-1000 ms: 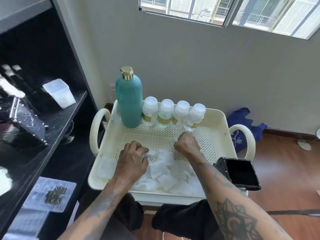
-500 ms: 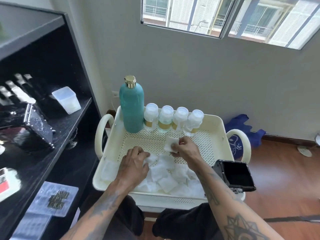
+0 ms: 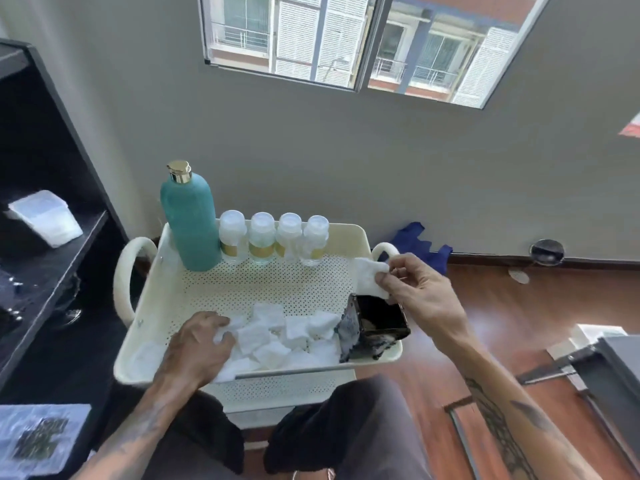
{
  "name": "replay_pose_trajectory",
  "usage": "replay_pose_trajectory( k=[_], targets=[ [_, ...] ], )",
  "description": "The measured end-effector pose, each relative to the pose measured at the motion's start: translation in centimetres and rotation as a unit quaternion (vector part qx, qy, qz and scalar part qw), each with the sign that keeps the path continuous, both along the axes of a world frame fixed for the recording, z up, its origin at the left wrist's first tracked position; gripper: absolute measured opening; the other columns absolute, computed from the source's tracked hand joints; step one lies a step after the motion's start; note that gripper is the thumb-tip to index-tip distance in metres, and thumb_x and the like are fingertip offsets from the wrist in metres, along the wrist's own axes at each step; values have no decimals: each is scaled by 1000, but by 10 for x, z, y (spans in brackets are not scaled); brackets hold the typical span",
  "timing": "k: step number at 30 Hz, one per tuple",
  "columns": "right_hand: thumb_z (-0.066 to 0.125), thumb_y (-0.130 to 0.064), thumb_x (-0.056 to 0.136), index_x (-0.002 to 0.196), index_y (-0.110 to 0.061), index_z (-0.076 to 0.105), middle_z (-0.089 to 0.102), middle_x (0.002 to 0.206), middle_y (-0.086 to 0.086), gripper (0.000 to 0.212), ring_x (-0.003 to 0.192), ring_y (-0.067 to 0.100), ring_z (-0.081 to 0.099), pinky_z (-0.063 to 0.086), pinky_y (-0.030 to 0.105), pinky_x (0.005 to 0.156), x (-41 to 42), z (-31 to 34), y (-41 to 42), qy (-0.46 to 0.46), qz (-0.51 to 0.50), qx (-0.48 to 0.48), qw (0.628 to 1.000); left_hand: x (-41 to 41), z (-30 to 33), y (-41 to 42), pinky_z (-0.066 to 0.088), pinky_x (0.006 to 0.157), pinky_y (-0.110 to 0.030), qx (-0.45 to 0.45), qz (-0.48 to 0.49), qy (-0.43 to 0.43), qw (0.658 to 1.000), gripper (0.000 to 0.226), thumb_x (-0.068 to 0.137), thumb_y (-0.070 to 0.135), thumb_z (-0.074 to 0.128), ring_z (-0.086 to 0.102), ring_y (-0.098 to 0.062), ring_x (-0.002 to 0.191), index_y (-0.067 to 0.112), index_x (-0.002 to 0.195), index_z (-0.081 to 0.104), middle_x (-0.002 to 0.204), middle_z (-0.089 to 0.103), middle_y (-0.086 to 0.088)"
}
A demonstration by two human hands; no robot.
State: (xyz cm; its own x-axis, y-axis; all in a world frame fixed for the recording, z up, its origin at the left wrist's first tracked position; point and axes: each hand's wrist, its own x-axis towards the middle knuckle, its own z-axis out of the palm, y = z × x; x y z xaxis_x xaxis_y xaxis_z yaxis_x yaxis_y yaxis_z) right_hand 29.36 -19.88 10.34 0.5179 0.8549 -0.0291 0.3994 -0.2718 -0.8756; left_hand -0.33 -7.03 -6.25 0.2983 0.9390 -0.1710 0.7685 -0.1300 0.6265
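Cream perforated tray (image 3: 242,289), two loop handles. Contents:
- Back row: teal bottle (image 3: 189,223), upright, gold cap; four small clear bottles (image 3: 273,242), upright, white caps, gold band labels with print too small to read.
- Front: loose pads (image 3: 277,334), white, heaped.
- Front right corner: black box (image 3: 377,320), tilted, mouth up; its inside is dark and cannot be made out.

Held pad (image 3: 370,277): a white square above the box mouth. It is slanted, with its upper edge toward the bottles and its lower corner dipping to the box.

Right hand (image 3: 422,292): thumb and fingers pinch the held pad.

Left hand (image 3: 197,344): on the heap, fingers curled round loose pads.
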Motion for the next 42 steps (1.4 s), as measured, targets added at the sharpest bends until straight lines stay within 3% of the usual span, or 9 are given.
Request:
replay_pose_trajectory(
  k=[5, 9, 16, 22, 25, 30, 35, 40, 42],
  targets=[
    [70, -16, 84, 79, -14, 61, 56, 77, 1, 11, 66, 16, 54, 48, 29, 62, 5, 6, -25, -329, -11, 29, 944, 2, 3, -1, 44, 96, -35, 7, 16, -5, 1000, 34, 88, 36, 60, 57, -18, 111, 24, 119, 67, 133, 57, 4],
    [61, -18, 86, 86, -16, 54, 56, 85, 2, 7, 73, 28, 57, 47, 37, 61, -15, -3, -12, -447, 70, -93, 887, 2, 3, -1, 45, 94, -36, 21, 18, -8, 1000, 31, 89, 35, 61, 56, -17, 109, 23, 117, 67, 130, 59, 3],
    [58, -12, 88, 106, -20, 70, 54, 99, 5, 22, 83, 26, 53, 51, 35, 83, -19, -15, 36, -426, 112, -332, 834, 1, 1, -1, 46, 91, -36, 30, 18, -12, 999, 31, 90, 37, 61, 51, -11, 100, 24, 118, 65, 131, 59, 1],
    [51, -6, 85, 78, -18, 65, 55, 82, 5, 19, 72, 25, 54, 49, 27, 68, -15, -23, 43, -370, 175, -371, 834, 2, 4, -3, 48, 92, -39, 32, 22, -10, 999, 31, 89, 39, 60, 55, -14, 100, 26, 116, 66, 132, 58, 2],
    [44, -6, 86, 79, -13, 60, 57, 77, 7, 18, 60, 22, 52, 42, 24, 54, -17, -27, 48, -387, 233, -418, 788, 2, 8, -3, 50, 95, -38, 23, 20, -15, 999, 32, 88, 39, 62, 58, -17, 106, 26, 116, 67, 131, 58, 5],
    [45, -14, 87, 86, -9, 62, 57, 73, 2, 18, 74, 25, 58, 46, 29, 61, -17, -24, 54, -373, 300, -500, 722, 3, 6, 0, 44, 92, -30, 37, 13, -9, 999, 33, 88, 33, 64, 50, -11, 106, 22, 118, 70, 127, 57, 8],
    [41, -10, 87, 96, -8, 63, 66, 91, 9, 24, 84, 28, 59, 51, 29, 67, -18, -11, 49, -357, 307, -486, 736, 2, 1, 2, 46, 101, -40, 48, 30, -22, 998, 21, 93, 21, 62, 52, -19, 116, 16, 109, 74, 114, 60, 3],
    [49, -6, 91, 103, -32, 73, 73, 100, -11, 37, 93, 9, 67, 49, 17, 83, 1, 8, 7, -224, 176, -221, 933, 4, 7, -1, 47, 96, -38, 41, 32, -30, 998, 17, 91, 24, 63, 53, -19, 112, 19, 102, 75, 111, 64, 1],
    [53, -1, 88, 105, -29, 73, 71, 105, -13, 39, 97, 5, 64, 43, 12, 87, 5, 8, -11, -216, 137, -137, 957, 3, 12, -2, 47, 93, -37, 30, 37, -42, 998, 13, 89, 26, 63, 54, -18, 109, 25, 98, 72, 109, 65, 2]
  ],
)
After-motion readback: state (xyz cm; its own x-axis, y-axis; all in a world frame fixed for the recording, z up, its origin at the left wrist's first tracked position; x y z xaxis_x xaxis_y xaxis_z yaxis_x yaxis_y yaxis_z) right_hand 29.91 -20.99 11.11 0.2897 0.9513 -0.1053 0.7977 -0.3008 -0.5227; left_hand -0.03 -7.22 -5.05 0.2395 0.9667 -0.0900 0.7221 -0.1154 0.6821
